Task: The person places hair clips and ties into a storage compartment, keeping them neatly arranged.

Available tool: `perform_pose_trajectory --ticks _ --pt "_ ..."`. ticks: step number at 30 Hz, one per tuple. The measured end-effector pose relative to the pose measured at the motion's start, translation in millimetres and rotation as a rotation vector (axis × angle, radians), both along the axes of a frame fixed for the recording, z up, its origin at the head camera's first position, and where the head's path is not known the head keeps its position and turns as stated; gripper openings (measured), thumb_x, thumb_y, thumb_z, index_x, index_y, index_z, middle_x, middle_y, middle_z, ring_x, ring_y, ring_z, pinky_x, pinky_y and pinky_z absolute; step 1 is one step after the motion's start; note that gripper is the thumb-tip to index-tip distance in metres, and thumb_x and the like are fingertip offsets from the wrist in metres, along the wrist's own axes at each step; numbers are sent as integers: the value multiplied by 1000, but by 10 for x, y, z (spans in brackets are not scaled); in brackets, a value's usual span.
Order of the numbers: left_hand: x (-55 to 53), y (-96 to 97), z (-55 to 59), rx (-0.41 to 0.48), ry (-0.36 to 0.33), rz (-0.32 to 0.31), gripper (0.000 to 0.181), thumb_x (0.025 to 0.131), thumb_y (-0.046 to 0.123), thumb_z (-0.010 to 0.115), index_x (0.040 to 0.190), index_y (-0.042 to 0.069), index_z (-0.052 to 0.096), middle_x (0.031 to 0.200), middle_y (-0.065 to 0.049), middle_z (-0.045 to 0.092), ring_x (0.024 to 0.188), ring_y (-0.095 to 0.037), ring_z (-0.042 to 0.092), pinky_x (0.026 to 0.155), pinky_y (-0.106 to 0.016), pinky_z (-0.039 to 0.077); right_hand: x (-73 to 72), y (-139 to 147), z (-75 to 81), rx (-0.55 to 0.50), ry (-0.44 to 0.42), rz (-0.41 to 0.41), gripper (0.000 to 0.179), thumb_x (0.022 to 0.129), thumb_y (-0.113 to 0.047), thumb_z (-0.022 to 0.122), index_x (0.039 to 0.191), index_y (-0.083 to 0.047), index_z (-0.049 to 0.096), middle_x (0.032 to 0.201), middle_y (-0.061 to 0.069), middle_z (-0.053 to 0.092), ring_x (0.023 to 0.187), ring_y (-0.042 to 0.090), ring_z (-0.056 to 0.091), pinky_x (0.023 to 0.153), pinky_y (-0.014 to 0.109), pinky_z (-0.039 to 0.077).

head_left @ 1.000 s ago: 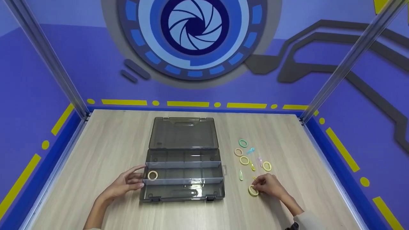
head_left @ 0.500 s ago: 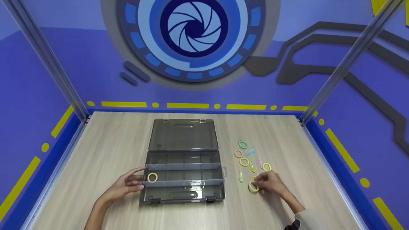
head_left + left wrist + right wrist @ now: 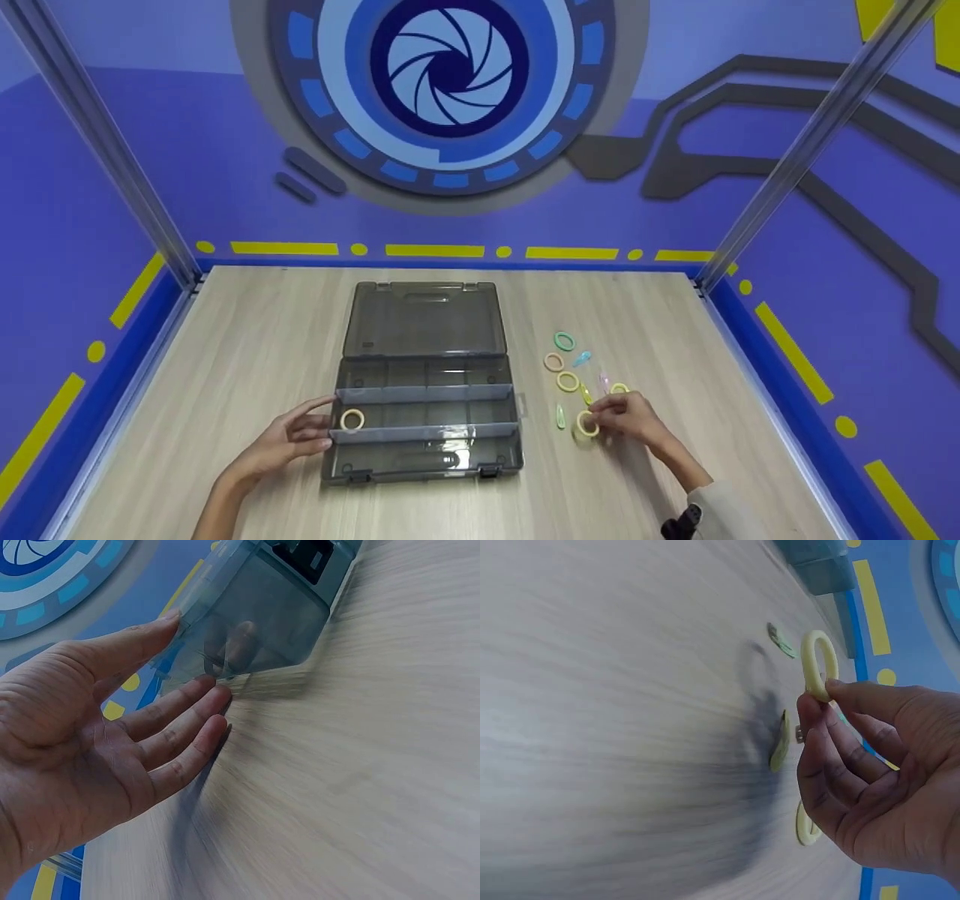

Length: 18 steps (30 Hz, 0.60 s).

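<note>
A grey see-through organizer box (image 3: 405,457) lies with its lid (image 3: 427,319) folded back. Against its left side rests my left hand (image 3: 274,448), fingers relaxed, thumb and fingertips at the wall; the left wrist view shows some fingers through the plastic. One beige hair tie (image 3: 343,421) is in the middle row's left end. Between thumb and fingertips my right hand (image 3: 632,418) pinches a yellow hair tie (image 3: 808,664), raised above the table with its shadow beside it. Below that hand lie a yellow-green hair clip (image 3: 780,742) and a light green hair clip (image 3: 782,641).
Right of the box lie a green hair tie (image 3: 556,340), a peach hair tie (image 3: 545,362) and further yellow hair ties. Blue (image 3: 582,358), pink (image 3: 604,384) and yellow (image 3: 586,394) hair clips are scattered among them. Blue walls enclose the table on three sides.
My right hand has lifted the yellow hair tie off the table, moving it slightly up in the head view. My left hand stays at the box. The head view has shifted slightly.
</note>
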State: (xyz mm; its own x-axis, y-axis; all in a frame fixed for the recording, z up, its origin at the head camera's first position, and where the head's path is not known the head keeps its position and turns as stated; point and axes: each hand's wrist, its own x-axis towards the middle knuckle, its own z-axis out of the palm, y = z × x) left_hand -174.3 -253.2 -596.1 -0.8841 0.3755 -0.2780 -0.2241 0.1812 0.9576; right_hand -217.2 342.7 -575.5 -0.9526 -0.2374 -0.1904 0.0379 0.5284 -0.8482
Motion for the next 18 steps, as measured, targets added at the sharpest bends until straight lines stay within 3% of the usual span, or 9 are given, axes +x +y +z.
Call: perform_pose_trajectory --ticks 6,11,18 --pt "5 8 -18 0 1 -5 80 98 18 70 160 1 24 147 -34 47 123 -25 62 94 -27 56 -56 15 90 -112 -59 5 31 97 -10 68 116 15 66 101 22 76 80 12 71 69 30 62" --pt "5 5 -12 13 17 -17 79 98 16 70 160 0 24 147 -35 46 125 -30 61 94 -26 55 -105 -12 171 -136 -93 14 35 98 -12 68 121 15 64 100 12 77 82 10 71 72 28 61" --pt "12 35 6 -63 7 10 78 98 21 71 160 5 27 149 -32 47 127 -30 60 99 -34 54 -169 -92 275 -152 -95 30 40 98 -16 69 123 15 62 98 4 78 84 13 73 74 29 61"
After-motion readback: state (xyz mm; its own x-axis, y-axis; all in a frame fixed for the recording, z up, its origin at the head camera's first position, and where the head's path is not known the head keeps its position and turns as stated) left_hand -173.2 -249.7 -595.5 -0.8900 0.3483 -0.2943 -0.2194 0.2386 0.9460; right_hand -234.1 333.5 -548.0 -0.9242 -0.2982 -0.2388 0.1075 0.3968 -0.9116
